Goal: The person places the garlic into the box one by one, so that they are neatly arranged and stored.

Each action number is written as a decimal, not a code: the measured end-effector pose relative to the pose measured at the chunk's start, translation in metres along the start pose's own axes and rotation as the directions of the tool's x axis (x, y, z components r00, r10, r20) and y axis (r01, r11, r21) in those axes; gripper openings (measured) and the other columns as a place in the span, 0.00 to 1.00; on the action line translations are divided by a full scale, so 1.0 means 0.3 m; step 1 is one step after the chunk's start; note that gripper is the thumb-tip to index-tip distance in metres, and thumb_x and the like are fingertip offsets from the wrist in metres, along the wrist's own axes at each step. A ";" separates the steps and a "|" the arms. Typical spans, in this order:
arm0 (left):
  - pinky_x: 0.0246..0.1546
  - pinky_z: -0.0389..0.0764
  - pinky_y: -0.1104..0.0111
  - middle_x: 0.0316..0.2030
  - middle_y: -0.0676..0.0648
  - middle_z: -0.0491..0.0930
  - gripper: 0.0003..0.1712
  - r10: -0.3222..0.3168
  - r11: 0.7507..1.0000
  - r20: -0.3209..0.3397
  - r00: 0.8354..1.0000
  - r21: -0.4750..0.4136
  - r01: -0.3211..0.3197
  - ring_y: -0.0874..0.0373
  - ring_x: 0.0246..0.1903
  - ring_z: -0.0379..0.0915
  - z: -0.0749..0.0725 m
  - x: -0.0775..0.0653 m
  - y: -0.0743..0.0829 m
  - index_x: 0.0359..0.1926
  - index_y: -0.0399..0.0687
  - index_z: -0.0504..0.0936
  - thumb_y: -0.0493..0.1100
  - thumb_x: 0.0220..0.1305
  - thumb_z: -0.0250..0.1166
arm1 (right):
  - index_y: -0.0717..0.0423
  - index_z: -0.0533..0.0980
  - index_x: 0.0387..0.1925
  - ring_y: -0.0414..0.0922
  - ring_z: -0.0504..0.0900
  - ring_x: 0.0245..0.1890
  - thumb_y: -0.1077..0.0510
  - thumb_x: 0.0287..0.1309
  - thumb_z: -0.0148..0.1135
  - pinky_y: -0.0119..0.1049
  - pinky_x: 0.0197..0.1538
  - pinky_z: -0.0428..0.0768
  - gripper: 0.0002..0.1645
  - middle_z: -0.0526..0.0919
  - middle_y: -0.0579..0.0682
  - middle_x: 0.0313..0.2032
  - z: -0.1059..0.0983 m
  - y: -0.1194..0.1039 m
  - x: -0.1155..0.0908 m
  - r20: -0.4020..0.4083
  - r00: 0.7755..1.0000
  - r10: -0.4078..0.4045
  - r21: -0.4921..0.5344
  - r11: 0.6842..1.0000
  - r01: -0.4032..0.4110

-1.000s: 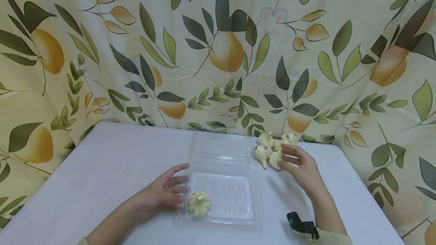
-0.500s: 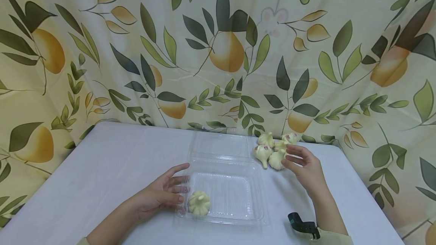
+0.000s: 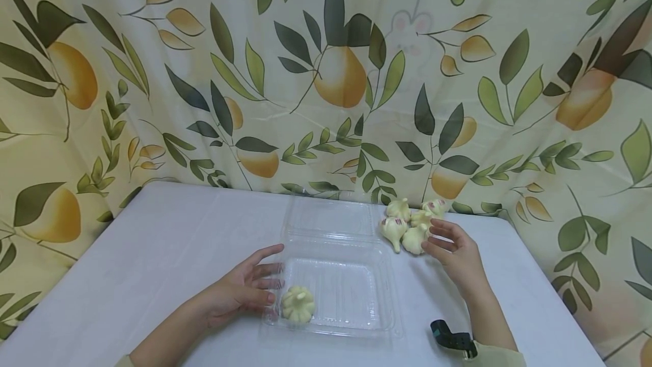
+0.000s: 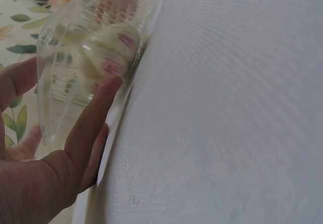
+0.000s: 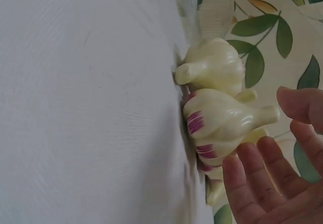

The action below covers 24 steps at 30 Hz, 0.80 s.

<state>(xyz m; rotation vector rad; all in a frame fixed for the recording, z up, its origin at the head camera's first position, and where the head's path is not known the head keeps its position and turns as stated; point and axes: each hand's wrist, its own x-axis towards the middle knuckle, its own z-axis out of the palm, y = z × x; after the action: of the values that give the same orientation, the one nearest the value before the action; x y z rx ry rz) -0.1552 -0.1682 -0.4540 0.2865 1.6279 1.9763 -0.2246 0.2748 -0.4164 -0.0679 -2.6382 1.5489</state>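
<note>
A clear plastic clamshell box lies with its lid folded back on the table. In its front left corner sits one garlic bulb, also seen through the wall in the left wrist view. My left hand rests at the box's left side, fingers spread and fingertips at the wall. Several more garlic bulbs are heaped beyond the box on the right. My right hand is beside this heap, fingers loosely bent around nothing. In the right wrist view its fingertips are close to a purple-streaked garlic bulb.
A white cloth covers the table. Behind it hangs a curtain printed with fruit and leaves. A black angled device is attached at the right wrist, near the sleeve.
My right hand has drawn slightly to the right, away from the heaped garlic bulbs, leaving more of the nearest one showing. The left hand and the box have stayed put.
</note>
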 end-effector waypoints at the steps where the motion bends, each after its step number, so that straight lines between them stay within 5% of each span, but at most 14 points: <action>1: 0.50 0.81 0.51 0.76 0.31 0.47 0.55 0.002 1.000 0.003 1.000 0.000 -0.002 0.33 0.72 0.53 0.001 -0.001 0.000 0.79 0.59 0.48 0.32 0.59 0.70 | 0.56 0.64 0.71 0.59 0.74 0.63 0.56 0.62 0.68 0.19 0.44 0.76 0.38 0.70 0.61 0.66 0.001 0.002 0.001 0.001 1.000 0.000 0.004 1.000 0.000; 14: 0.50 0.81 0.51 0.76 0.32 0.47 0.55 -0.008 1.000 -0.010 1.000 -0.006 0.008 0.34 0.72 0.52 -0.002 0.002 -0.002 0.79 0.60 0.48 0.32 0.59 0.70 | 0.55 0.60 0.74 0.58 0.72 0.64 0.58 0.61 0.69 0.19 0.46 0.73 0.43 0.70 0.63 0.66 0.019 0.034 0.010 0.013 1.000 0.018 -0.007 1.000 -0.018; 21: 0.51 0.81 0.51 0.76 0.33 0.47 0.55 -0.010 1.000 -0.008 1.000 -0.007 0.010 0.34 0.72 0.52 -0.003 0.001 -0.003 0.79 0.61 0.49 0.32 0.59 0.70 | 0.54 0.58 0.75 0.59 0.72 0.65 0.54 0.61 0.69 0.47 0.60 0.74 0.46 0.69 0.63 0.67 0.025 0.031 0.010 0.056 0.998 0.038 -0.056 0.998 -0.035; 24: 0.51 0.81 0.51 0.76 0.32 0.47 0.55 -0.009 1.000 -0.010 1.000 -0.010 0.009 0.34 0.72 0.52 -0.003 0.002 -0.003 0.79 0.62 0.49 0.32 0.59 0.70 | 0.55 0.57 0.75 0.60 0.72 0.65 0.54 0.61 0.69 0.50 0.61 0.74 0.46 0.69 0.64 0.67 0.028 0.028 0.007 0.070 0.997 0.042 -0.046 0.998 -0.039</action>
<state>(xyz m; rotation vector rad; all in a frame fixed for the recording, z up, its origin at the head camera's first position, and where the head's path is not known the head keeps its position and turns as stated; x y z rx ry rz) -0.1557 -0.1685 -0.4551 0.2660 1.6226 1.9815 -0.2275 0.2717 -0.4279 -0.0707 -2.7429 1.5328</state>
